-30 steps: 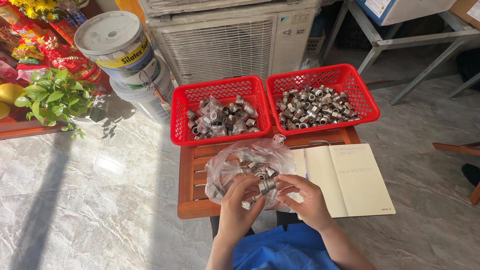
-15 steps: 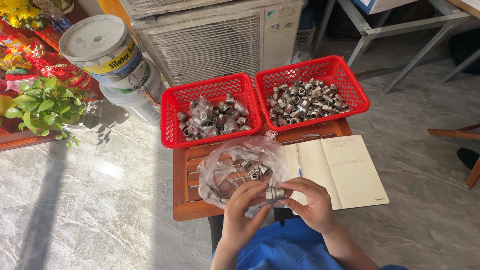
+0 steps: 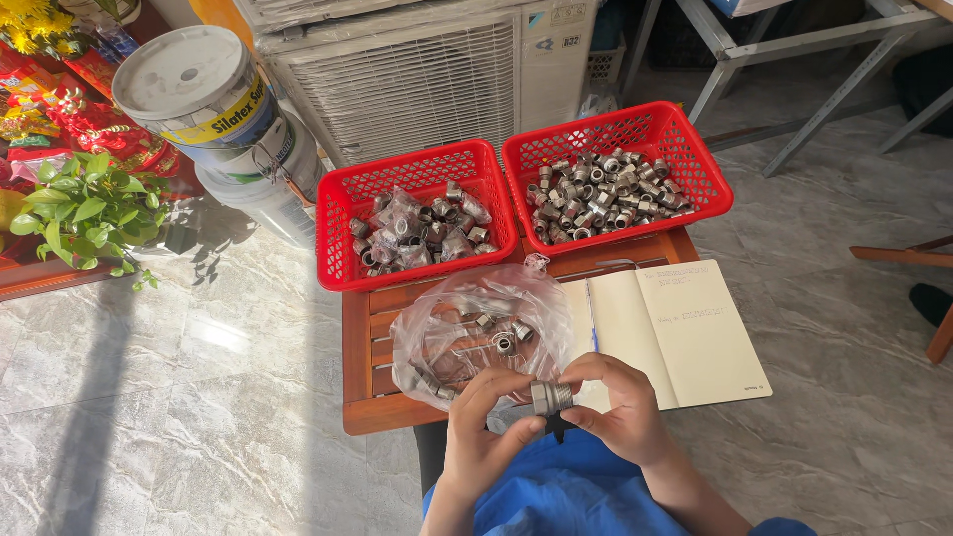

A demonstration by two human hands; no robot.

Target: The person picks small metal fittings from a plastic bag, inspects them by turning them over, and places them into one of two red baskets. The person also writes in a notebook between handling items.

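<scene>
Both hands are up over the near edge of the bench (image 3: 369, 415), and the small metal fitting (image 3: 552, 397) sits right between them. It lies crosswise, long axis left to right. The left hand (image 3: 484, 432) pinches one end, the right hand (image 3: 623, 412) the other, fingers closed narrow. Possibly two threaded pieces; hard to tell. The clear bag (image 3: 476, 333) lies just beyond.

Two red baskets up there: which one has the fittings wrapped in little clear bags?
The left red basket, next to the white buckets. Its metal fittings sit in small clear bags; those in the right red basket lie loose and bare.
</scene>
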